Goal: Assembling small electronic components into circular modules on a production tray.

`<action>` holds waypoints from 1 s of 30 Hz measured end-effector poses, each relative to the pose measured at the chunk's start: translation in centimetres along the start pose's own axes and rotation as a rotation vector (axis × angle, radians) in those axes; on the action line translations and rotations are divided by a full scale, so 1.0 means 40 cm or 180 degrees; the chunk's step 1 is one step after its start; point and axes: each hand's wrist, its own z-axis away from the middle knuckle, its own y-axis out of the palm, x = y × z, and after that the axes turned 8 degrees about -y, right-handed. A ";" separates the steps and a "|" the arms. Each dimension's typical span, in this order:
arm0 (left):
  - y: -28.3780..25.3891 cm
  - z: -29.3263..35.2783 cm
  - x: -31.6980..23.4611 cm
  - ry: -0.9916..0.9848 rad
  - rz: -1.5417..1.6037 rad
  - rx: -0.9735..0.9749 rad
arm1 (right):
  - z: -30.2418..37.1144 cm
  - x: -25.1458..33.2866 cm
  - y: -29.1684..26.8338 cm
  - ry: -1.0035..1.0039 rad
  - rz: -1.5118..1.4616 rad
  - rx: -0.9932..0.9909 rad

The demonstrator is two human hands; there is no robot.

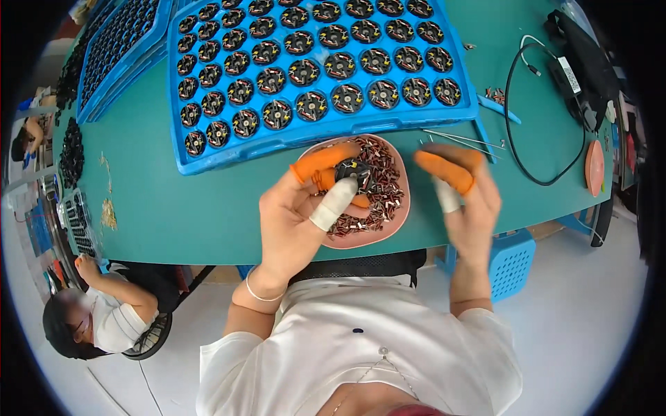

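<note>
My left hand (298, 215) is closed around a small round black part (352, 171) with bits of wire and yellow on its face, held over the pink bowl (404, 215). The thumb wears a white finger cot and other fingers wear orange ones. Beneath it, the bowl is heaped with small dark red and silver cylindrical pieces (383, 187). My right hand (468, 194) is raised just right of the bowl, slightly blurred. Its orange-covered fingers reach leftward and the white-covered thumb lies below them, the tips apart. I see nothing between them.
A large blue tray (277, 142) holding rows of round black parts lies beyond the bowl. More blue trays (128, 90) are stacked at left. Thin metal rods (461, 139), a black cable (510, 125) and a pink dish (594, 166) lie at right. Another person (104, 312) sits at lower left.
</note>
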 end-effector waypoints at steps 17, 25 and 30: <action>0.012 0.008 -0.009 -0.0549 0.0521 0.0258 | 0.062 -0.090 -0.058 0.1058 -0.2273 -0.0167; 0.017 0.007 -0.008 -0.0675 0.0690 0.0210 | 0.050 -0.092 -0.043 0.1020 -0.0653 0.0631; 0.024 0.009 -0.002 -0.0922 0.0525 0.0260 | 0.044 -0.004 -0.047 0.0934 -0.1631 -0.0362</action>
